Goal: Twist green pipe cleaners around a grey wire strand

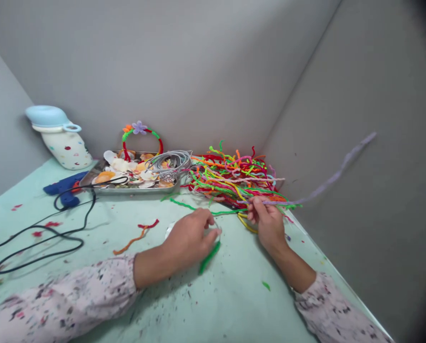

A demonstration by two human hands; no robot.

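My right hand pinches a fuzzy lilac pipe cleaner, whose long end sticks out up and to the right. Closed fingers of my left hand hold a thin wire ring, mostly hidden by the hand; a green fuzzy wrapped part shows below the fingertips. A green pipe cleaner stretches across the table behind both hands. Just beyond my right hand lies a heap of many-coloured pipe cleaners. A yellow pipe cleaner curves beside that hand.
A metal tray holds shells, a coil of grey wire and a wrapped hoop with flowers. On the left are a blue glue gun, its black cord and a lidded bottle. An orange-red pipe cleaner piece lies nearby.
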